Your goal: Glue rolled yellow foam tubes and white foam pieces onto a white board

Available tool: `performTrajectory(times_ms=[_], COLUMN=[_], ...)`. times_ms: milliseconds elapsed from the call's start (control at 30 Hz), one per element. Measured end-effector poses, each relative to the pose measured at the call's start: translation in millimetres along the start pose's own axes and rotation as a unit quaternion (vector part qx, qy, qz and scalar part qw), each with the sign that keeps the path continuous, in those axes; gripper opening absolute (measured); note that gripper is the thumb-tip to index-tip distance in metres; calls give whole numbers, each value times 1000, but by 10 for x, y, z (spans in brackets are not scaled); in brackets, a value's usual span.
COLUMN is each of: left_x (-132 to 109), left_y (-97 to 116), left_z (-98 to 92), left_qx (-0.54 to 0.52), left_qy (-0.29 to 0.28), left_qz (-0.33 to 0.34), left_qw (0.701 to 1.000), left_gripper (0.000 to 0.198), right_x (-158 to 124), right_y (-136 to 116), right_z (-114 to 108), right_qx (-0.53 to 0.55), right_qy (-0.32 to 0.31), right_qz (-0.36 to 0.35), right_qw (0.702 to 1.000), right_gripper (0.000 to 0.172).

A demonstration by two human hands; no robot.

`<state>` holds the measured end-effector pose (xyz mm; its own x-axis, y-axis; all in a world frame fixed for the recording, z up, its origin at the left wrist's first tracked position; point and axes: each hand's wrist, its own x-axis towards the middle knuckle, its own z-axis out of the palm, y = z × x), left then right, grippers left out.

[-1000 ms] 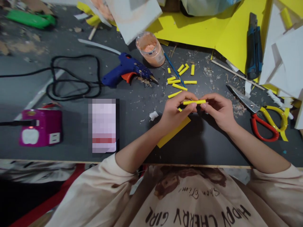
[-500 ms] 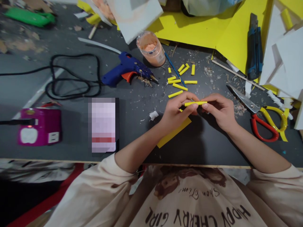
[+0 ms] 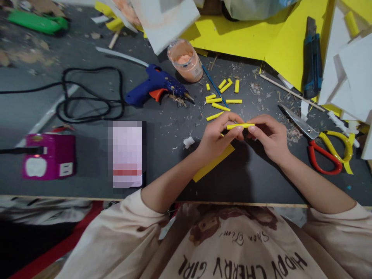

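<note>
A thin yellow paper roll (image 3: pixel 240 126) lies level between my two hands, above the dark tabletop. My left hand (image 3: pixel 218 133) pinches it with thumb and fingertips. At its right end, my right hand (image 3: pixel 269 135) is closed on it the same way. Under my left wrist a flat strip of yellow paper (image 3: pixel 213 164) rests on the table, partly covered. Just beyond my hands lie several short yellow rolls (image 3: pixel 214 100), scattered around a thin blue stick (image 3: pixel 213 83).
Scissors (image 3: pixel 315 135) lie to the right, below a utility knife (image 3: pixel 312 62). At left are a blue glue gun (image 3: pixel 158 85), a phone (image 3: pixel 127 155) and a magenta power block (image 3: pixel 49 156). A paint jar (image 3: pixel 190 69) stands before yellow sheets (image 3: pixel 238 37). Scraps litter the table.
Both hands keep their hold on the yellow paper roll. Only a very slight shift of the fingers shows; the things on the table stay where they were.
</note>
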<state>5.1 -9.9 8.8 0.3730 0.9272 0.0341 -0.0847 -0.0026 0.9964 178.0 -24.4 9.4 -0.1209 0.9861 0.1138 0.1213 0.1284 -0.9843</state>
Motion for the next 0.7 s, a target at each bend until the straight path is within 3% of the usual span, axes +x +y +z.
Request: performTrajectory(times_ms=[333, 700], left_x=[-5, -1], left_y=[30, 39], left_z=[-5, 9], left_qx=[61, 34], left_qy=[10, 0], left_qz=[26, 28], left_qw=[998, 999], left_gripper=[22, 23], right_x=[1, 6], right_y=[-9, -35], right_z=[-2, -5], right_qx=[-10, -30], right_qy=[4, -9], right_qz=[0, -43], right_qw=[1000, 999], right_gripper=[14, 15])
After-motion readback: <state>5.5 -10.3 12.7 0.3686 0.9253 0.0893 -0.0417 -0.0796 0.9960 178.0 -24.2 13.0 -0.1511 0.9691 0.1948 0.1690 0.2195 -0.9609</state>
